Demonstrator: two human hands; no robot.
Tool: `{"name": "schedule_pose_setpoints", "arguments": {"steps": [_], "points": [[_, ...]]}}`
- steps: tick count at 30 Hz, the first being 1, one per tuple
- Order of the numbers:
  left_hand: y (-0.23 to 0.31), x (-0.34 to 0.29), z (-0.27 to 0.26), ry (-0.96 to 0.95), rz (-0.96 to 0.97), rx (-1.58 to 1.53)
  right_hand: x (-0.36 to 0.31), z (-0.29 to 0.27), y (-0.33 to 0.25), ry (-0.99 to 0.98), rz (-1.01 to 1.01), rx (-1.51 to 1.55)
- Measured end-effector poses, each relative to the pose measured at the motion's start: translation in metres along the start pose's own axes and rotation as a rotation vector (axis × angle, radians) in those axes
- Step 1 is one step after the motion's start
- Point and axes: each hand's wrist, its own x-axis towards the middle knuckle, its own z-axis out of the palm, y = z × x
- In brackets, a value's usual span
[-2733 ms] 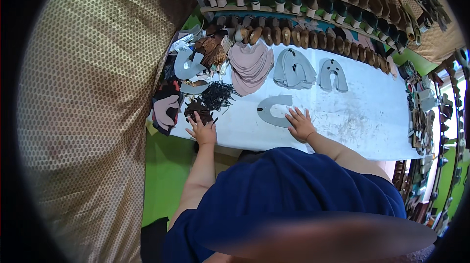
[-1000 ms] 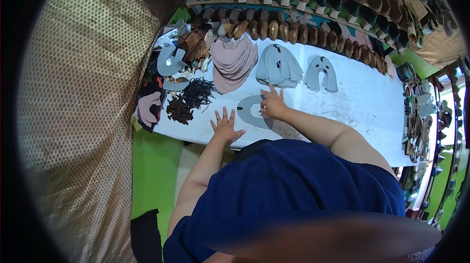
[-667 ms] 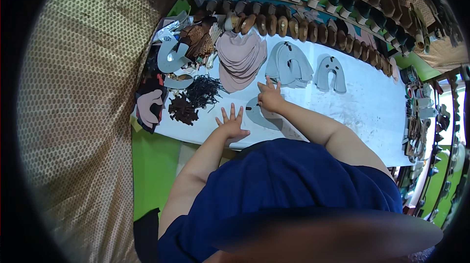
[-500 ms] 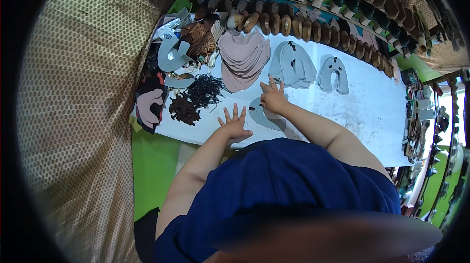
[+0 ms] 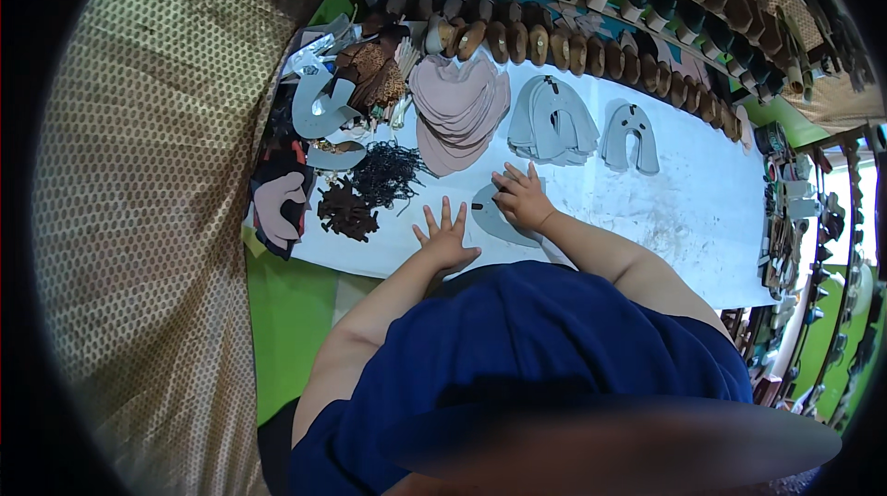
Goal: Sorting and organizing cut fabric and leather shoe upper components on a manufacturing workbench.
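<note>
My left hand [image 5: 445,239] lies on the white tabletop with its fingers spread, holding nothing. To its right, a grey curved shoe-upper piece [image 5: 506,227] with a small dark mark at its left side rests flat near the table's front edge. Over that piece is my right hand [image 5: 525,200], its fingers stretched out and partly covering it. Beyond the right hand lies a stack of grey U-shaped shoe-upper pieces [image 5: 552,147]. A smaller grey U-shaped piece [image 5: 628,150] with dark tabs sits farther right.
Pink cut pieces [image 5: 455,117] are stacked left of the grey stack. Black straps [image 5: 386,175] and a dark brown strip pile [image 5: 346,211] lie left of my left hand. Wooden shoe lasts [image 5: 540,45] line the table's back edge. A patterned curtain [image 5: 157,219] hangs at left.
My right hand has drawn back slightly toward me and turned, its fingers now extended together over the grey piece. My left hand stays nearly where it was.
</note>
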Motion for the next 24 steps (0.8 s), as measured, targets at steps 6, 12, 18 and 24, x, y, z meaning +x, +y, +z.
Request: {"name": "schedule_pose_setpoints", "arguments": {"steps": [6, 12, 18, 24], "points": [[-0.005, 0.015, 0.012, 0.371, 0.083, -0.138, -0.017, -0.016, 0.004, -0.124, -0.057, -0.041], [0.002, 0.044, 0.004, 0.473, 0.159, -0.217, -0.015, -0.020, 0.006, -0.151, -0.079, 0.020], [0.013, 0.047, 0.002, 0.535, 0.097, -0.194, -0.016, -0.018, 0.011, -0.119, -0.107, 0.042], [0.019, 0.051, 0.000, 0.610, 0.061, -0.201, -0.014, -0.019, 0.015, -0.075, -0.116, 0.131]]}}
